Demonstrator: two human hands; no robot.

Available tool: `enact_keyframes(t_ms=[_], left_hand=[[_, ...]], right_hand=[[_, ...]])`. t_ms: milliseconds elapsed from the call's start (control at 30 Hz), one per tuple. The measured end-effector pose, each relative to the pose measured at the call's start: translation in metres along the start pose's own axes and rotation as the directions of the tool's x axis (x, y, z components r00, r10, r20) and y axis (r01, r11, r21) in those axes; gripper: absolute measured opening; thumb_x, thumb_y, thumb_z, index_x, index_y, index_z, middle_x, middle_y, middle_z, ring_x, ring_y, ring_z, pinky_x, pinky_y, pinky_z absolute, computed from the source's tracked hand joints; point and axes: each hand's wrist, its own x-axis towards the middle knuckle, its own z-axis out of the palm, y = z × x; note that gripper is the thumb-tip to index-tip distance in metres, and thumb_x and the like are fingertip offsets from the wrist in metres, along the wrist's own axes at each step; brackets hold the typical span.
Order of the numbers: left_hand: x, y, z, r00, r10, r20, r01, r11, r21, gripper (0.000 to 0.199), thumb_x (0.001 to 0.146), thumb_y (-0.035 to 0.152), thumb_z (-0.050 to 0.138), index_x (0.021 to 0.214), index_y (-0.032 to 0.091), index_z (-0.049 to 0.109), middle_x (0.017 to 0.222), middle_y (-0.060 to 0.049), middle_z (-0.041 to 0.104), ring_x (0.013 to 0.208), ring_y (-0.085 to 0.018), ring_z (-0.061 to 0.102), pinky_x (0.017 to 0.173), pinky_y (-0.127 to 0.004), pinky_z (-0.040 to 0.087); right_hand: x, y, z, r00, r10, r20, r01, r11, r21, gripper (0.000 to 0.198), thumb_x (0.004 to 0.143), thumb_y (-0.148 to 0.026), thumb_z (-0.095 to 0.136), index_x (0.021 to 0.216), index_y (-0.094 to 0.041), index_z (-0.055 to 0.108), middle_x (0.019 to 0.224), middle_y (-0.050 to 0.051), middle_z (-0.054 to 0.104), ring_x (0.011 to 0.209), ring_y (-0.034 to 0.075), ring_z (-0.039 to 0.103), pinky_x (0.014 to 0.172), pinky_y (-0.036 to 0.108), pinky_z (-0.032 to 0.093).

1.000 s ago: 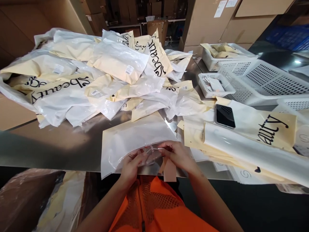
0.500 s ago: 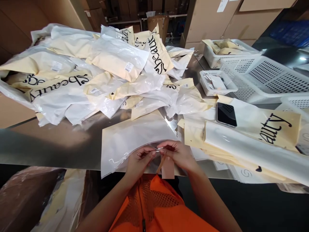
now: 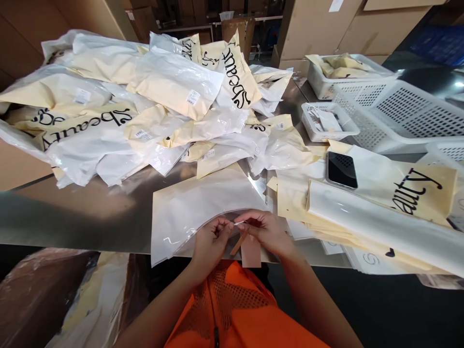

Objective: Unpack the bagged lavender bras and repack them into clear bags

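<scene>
Close to the table's front edge, the fingertips of my left hand and my right hand pinch a small white tag fastener between them. Below my right fingers hang a pale card tag and a narrow brown strip. A flat white-and-cream plastic bag lies under and behind my hands, its near edge lifted in a curve. Part of a thin white cord shows on the bag. How the fastener's ends join is too small to make out.
A big pile of filled bags covers the back left. To the right lie stacked flat bags with a phone on top. White baskets stand at the back right, a small one holding tags. Cardboard boxes rise behind.
My left fingers have curled and shifted slightly at the fastener, which now looks like one short white piece. The brown strip has swung a little left. The camera view has shifted slightly.
</scene>
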Motion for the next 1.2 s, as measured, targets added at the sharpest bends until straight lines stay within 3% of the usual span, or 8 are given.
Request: enact_keyframes(t_ms=[167,333,500,667,833,1000,1133,1200], left_hand=[[0.000,0.002,0.000,0.999,-0.044,0.026,0.044,0.999,-0.001,0.030,0.085,0.046,0.055,0.073,0.019,0.060,0.058,0.003,0.050,0.054,-0.012,0.045,0.053,-0.023,0.034],[0.000,0.004,-0.004,0.999,0.014,0.029,-0.018,0.993,0.115,0.028,0.088,0.043,0.052,0.074,0.021,0.059,0.062,0.001,0.057,0.058,-0.015,0.051,0.057,-0.025,0.036],[0.001,0.001,-0.006,0.999,-0.035,0.037,0.029,0.987,0.160,0.028,0.088,0.045,0.049,0.075,0.022,0.058,0.065,-0.001,0.062,0.061,-0.018,0.056,0.059,-0.027,0.038],[0.004,0.001,-0.010,0.997,0.014,0.074,-0.032,0.969,0.244,0.029,0.090,0.045,0.047,0.076,0.022,0.059,0.068,-0.002,0.063,0.063,-0.019,0.057,0.062,-0.028,0.037],[0.007,0.003,-0.012,0.993,-0.093,0.068,0.069,0.950,0.303,0.028,0.090,0.042,0.045,0.078,0.022,0.059,0.075,-0.004,0.067,0.072,-0.022,0.061,0.065,-0.029,0.037],[0.008,0.002,-0.014,0.978,-0.175,0.113,0.133,0.941,0.312,0.035,0.090,0.049,0.044,0.088,0.022,0.066,0.088,-0.009,0.072,0.086,-0.029,0.064,0.076,-0.035,0.040],[0.009,0.004,-0.020,0.965,-0.231,0.123,0.188,0.940,0.286,0.033,0.089,0.045,0.048,0.097,0.021,0.069,0.103,-0.011,0.073,0.102,-0.034,0.063,0.089,-0.040,0.040],[0.010,0.005,-0.026,0.953,-0.228,0.199,0.179,0.955,0.235,0.036,0.090,0.048,0.049,0.102,0.022,0.069,0.107,-0.010,0.072,0.106,-0.032,0.061,0.092,-0.040,0.041]], right_hand=[[0.001,0.005,0.003,0.983,-0.179,-0.042,0.178,0.983,-0.032,0.018,0.081,-0.039,0.074,0.089,-0.023,0.079,0.088,0.006,0.072,0.082,0.018,0.067,0.074,0.031,0.055],[0.001,0.009,0.006,0.995,-0.099,0.007,0.098,0.995,0.030,0.027,0.081,-0.046,0.075,0.093,-0.022,0.078,0.087,0.006,0.075,0.079,0.019,0.070,0.072,0.031,0.058],[0.002,0.011,0.010,0.944,-0.323,-0.071,0.306,0.935,-0.182,0.021,0.087,-0.043,0.069,0.091,-0.025,0.078,0.087,0.005,0.075,0.081,0.019,0.069,0.074,0.032,0.057],[0.003,0.010,0.011,0.956,-0.290,-0.034,0.278,0.940,-0.201,0.016,0.089,-0.037,0.068,0.093,-0.024,0.077,0.088,0.004,0.075,0.080,0.018,0.070,0.071,0.029,0.056],[0.003,0.011,0.013,0.882,-0.471,0.001,0.432,0.809,-0.398,0.024,0.097,-0.031,0.053,0.092,-0.025,0.076,0.091,0.005,0.075,0.085,0.018,0.069,0.076,0.032,0.056],[0.004,0.013,0.015,0.912,-0.410,0.028,0.387,0.834,-0.394,0.019,0.096,-0.033,0.058,0.100,-0.024,0.075,0.092,0.004,0.075,0.083,0.018,0.070,0.074,0.029,0.056],[0.004,0.013,0.015,0.860,-0.507,0.061,0.486,0.776,-0.402,0.024,0.098,-0.026,0.052,0.101,-0.024,0.075,0.094,0.005,0.076,0.086,0.017,0.070,0.076,0.029,0.056],[0.004,0.012,0.015,0.888,-0.457,0.047,0.447,0.836,-0.318,0.018,0.095,-0.027,0.059,0.099,-0.025,0.076,0.093,0.004,0.076,0.084,0.017,0.071,0.075,0.028,0.056]])
